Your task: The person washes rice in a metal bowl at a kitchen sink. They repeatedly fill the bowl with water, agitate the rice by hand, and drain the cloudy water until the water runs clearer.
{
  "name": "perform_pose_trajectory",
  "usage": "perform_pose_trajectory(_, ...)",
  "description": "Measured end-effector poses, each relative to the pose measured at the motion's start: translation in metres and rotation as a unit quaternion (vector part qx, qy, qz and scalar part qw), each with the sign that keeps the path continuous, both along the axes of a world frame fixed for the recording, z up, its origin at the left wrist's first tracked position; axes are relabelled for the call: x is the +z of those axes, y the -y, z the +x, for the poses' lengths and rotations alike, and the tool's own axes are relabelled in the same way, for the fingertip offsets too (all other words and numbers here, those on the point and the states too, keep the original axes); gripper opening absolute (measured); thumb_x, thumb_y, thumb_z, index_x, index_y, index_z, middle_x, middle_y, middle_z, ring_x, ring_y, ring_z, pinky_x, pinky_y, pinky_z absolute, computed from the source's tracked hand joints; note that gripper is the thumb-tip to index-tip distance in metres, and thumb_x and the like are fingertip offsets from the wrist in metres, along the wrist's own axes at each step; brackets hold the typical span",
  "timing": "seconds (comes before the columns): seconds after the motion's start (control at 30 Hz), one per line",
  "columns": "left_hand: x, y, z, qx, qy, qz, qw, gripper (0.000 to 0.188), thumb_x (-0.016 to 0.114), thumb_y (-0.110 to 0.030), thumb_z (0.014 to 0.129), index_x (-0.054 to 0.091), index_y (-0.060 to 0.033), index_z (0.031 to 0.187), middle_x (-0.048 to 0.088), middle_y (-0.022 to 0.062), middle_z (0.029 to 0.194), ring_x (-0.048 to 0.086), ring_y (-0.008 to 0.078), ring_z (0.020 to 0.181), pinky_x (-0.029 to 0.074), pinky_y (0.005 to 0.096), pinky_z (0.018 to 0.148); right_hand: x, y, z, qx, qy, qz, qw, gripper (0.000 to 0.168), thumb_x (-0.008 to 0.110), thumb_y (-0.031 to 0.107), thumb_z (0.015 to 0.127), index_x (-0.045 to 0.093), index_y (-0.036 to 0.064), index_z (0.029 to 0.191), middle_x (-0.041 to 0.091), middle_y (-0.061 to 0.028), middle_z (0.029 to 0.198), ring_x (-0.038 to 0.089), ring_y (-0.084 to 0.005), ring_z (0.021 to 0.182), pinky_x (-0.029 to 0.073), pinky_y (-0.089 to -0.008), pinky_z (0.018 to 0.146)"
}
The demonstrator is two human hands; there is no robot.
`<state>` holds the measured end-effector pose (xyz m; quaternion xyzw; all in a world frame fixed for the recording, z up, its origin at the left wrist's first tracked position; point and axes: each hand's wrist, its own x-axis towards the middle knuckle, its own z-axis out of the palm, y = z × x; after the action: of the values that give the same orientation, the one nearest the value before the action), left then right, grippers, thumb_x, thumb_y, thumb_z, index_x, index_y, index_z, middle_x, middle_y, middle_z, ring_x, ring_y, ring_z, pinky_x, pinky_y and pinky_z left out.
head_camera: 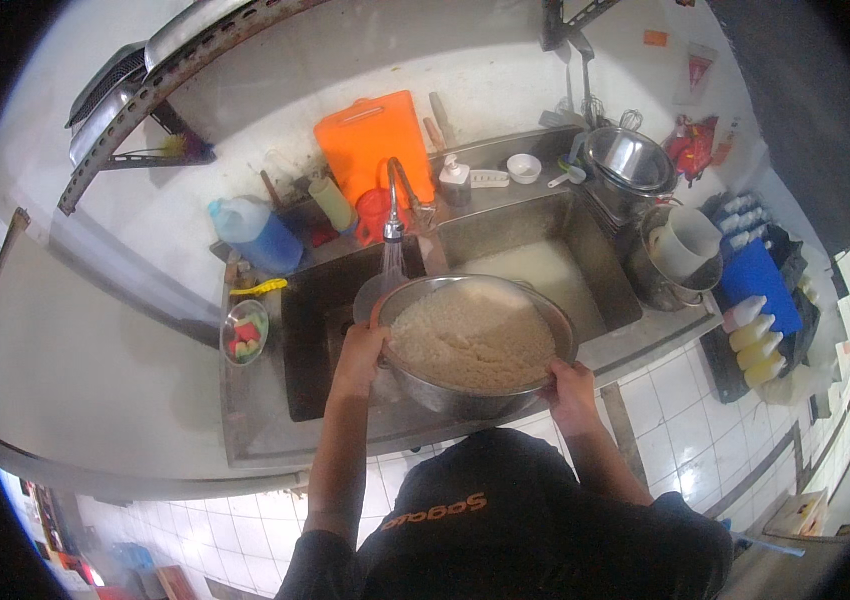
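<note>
A wide metal bowl point(470, 397) full of pale, wet-looking grains like rice point(473, 337) is held between my hands, over the front edge of the double sink. My left hand point(365, 341) grips its left rim, and my right hand point(567, 379) grips the rim at the lower right. Water runs from a metal faucet point(393, 229) just behind the bowl, over the left basin point(312, 322). A round translucent thing point(368, 296), partly hidden by the bowl, lies under the stream. Cloudy whitish water point(537, 270) stands in the right basin.
An orange cutting board point(376, 142) leans on the wall behind the faucet, near a blue liquid jug point(260, 240) and a pump bottle point(455, 180). Stacked metal bowls point(631, 161) and a pot holding a plastic jug point(684, 244) stand right. A small bowl point(245, 334) sits left.
</note>
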<state>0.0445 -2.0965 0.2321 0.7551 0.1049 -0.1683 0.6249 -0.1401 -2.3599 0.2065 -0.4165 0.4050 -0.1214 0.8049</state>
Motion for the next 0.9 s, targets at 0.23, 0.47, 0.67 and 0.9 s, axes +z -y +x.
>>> perform_pose_trajectory(0.23, -0.013, -0.007, 0.003, -0.018, 0.013, 0.014, 1.000, 0.030, 0.058, -0.008, 0.067, 0.065, 0.0091, 0.090, 0.064, 0.0083, 0.079, 0.060, 0.0183, 0.069, 0.043, 0.0305, 0.059, -0.010, -0.003, -0.002, -0.014, 0.016, 0.004, 1.000, 0.027, 0.061, 0.008, 0.084, 0.053, -0.009, 0.103, 0.062, -0.0146, 0.085, 0.063, -0.0249, 0.062, 0.050, -0.0357, 0.047)
perform_pose_trajectory(0.47, -0.035, -0.024, -0.011, -0.020, -0.008, -0.005, 1.000, 0.041, 0.059, -0.006, 0.068, 0.061, 0.0074, 0.107, 0.066, 0.0117, 0.095, 0.062, 0.0195, 0.078, 0.049, 0.0314, 0.070, -0.086, -0.009, -0.011, 0.141, 0.033, -0.074, 0.987, 0.029, 0.064, 0.018, 0.083, 0.061, -0.002, 0.104, 0.067, -0.0163, 0.092, 0.069, -0.0274, 0.076, 0.057, -0.0377, 0.060)
perform_pose_trajectory(0.67, -0.094, -0.032, -0.017, -0.013, 0.095, 0.065, 0.993, 0.039, 0.062, -0.007, 0.077, 0.058, 0.0036, 0.115, 0.065, 0.0095, 0.097, 0.062, 0.0214, 0.083, 0.050, 0.0343, 0.073, -0.070, 0.004, -0.012, 0.326, -0.119, -0.068, 0.936, 0.029, 0.063, 0.025, 0.083, 0.067, -0.001, 0.096, 0.069, -0.0129, 0.086, 0.069, -0.0232, 0.068, 0.059, -0.0352, 0.057)
perform_pose_trajectory(0.9, -0.137, -0.058, -0.018, -0.053, 0.122, 0.086, 0.987, 0.036, 0.061, -0.010, 0.082, 0.057, 0.0004, 0.116, 0.064, 0.0093, 0.099, 0.061, 0.0218, 0.085, 0.049, 0.0355, 0.074, -0.153, 0.131, 0.068, 0.288, -0.080, -0.287, 0.910, 0.025, 0.063, 0.026, 0.084, 0.068, 0.003, 0.091, 0.068, -0.0106, 0.079, 0.067, -0.0191, 0.066, 0.053, -0.0335, 0.052)
